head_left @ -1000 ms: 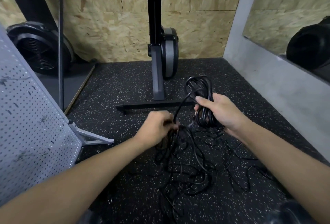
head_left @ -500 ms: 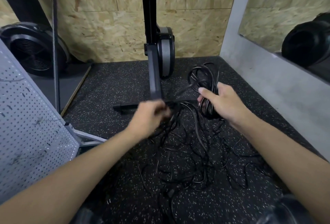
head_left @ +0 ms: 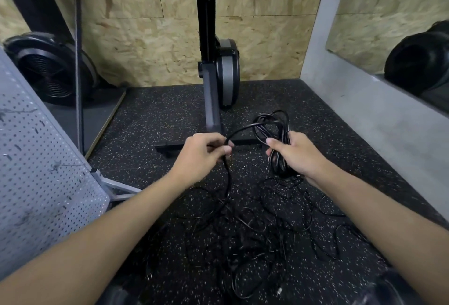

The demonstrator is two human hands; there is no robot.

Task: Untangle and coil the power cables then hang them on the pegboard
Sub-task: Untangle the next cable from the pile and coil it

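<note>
My right hand [head_left: 295, 155] grips a coil of black power cable [head_left: 272, 126], its loops rising above my fingers and hanging below my palm. A single strand [head_left: 228, 183] runs from that coil across to my left hand [head_left: 202, 156], which pinches it, then drops to the floor. Below both hands lies a tangled heap of black cables [head_left: 257, 229] on the speckled rubber floor. The perforated grey pegboard [head_left: 36, 183] leans at the left edge of the view.
A black upright stand with a T-shaped foot [head_left: 211, 120] stands just beyond my hands. A black fan [head_left: 51, 71] sits at the back left. A grey wall [head_left: 379, 120] with a mirror runs along the right. OSB panels close off the back.
My left hand rose from the heap and slid along the strand, now pinching it higher and left of the coil. My right hand kept hold of the coil and turned slightly.
</note>
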